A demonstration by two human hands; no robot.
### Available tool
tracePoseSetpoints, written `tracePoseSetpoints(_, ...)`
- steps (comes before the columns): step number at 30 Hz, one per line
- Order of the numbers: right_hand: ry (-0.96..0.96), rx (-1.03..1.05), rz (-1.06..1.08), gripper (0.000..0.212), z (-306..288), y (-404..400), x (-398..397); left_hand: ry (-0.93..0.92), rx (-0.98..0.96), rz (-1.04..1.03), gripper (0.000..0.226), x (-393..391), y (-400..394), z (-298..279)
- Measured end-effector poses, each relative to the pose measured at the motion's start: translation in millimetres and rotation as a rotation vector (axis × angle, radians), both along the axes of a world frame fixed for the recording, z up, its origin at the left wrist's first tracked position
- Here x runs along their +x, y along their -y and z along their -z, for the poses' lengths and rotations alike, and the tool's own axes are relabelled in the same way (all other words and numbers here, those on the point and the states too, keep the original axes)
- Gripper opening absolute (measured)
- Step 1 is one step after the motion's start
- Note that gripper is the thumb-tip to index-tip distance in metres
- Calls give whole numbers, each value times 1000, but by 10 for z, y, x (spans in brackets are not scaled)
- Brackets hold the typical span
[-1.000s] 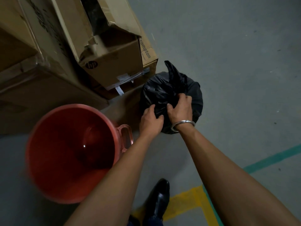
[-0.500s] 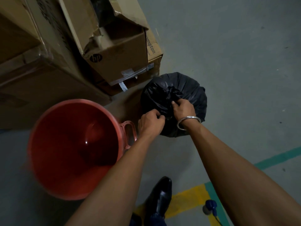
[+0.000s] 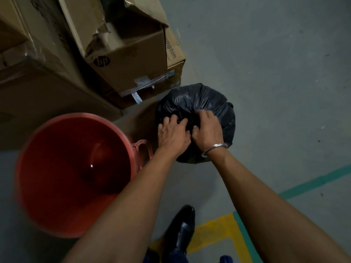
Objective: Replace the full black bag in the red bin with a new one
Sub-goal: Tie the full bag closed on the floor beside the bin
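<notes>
Nearest me, bottom centre, a black shoe (image 3: 182, 230) stands on the grey floor (image 3: 275, 73), w/ a yellow painted corner mark (image 3: 216, 232) just right of it and a green line (image 3: 315, 183) running off to the right edge. A bit of blue fabric shows at the very bottom; can't tell what it is.

Both bare forearms reach up from the bottom toward the middle. Near left, the red bin (image 3: 24, 186) sits on the floor, mouth open toward me, no liner in it, inside bare and shiny; its handle (image 3: 143, 152) sticks out on the right side, close to my left arm.

Beyond the bin, centre, the full black bag (image 3: 201, 97) sits on the floor, out of the bin and just right of it, bulging and wrinkled. Left hand (image 3: 173, 134) is on the bag's top, fingers curled into the gathered plastic at the neck. Right hand (image 3: 207, 130) is right beside it, touching, fingers also bunched round the neck plastic; slight blur on fingertips. A metal bangle (image 3: 215, 148) rings the right wrist.

Farther back, left and top, stacked cardboard boxes: a big plain box (image 3: 38, 95) far left, an hp-marked box (image 3: 131, 61) w/ torn flaps and loose tape, leaning over the bag's far-left side, and behind it another printed box (image 3: 174, 52), lettering partly hidden.
</notes>
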State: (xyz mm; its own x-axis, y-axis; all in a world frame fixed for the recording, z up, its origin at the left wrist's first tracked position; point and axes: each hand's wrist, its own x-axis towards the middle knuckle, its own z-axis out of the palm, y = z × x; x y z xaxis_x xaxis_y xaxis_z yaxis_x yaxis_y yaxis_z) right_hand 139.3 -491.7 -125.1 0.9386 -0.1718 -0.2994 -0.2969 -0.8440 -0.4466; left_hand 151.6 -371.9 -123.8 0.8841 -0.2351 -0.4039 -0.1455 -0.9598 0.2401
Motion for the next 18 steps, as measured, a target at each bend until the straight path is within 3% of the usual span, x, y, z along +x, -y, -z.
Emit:
tracePoseSetpoints(3,-268,-145,-313,63,84,16,-96,-252,158,56,48,17,-10,28)
tracePoseSetpoints(6,-518,-151,-403,65,232,28,-174,-391,176,107,56,-38,-77,54)
tracePoseSetpoints(11,-372,-181,-320,68,189,-11,-172,-64,-28,58,58,-219,-193,68)
tracePoseSetpoints(18,-172,-196,-204,79,24,-60,-58,6,-109,53,69,-210,-201,13)
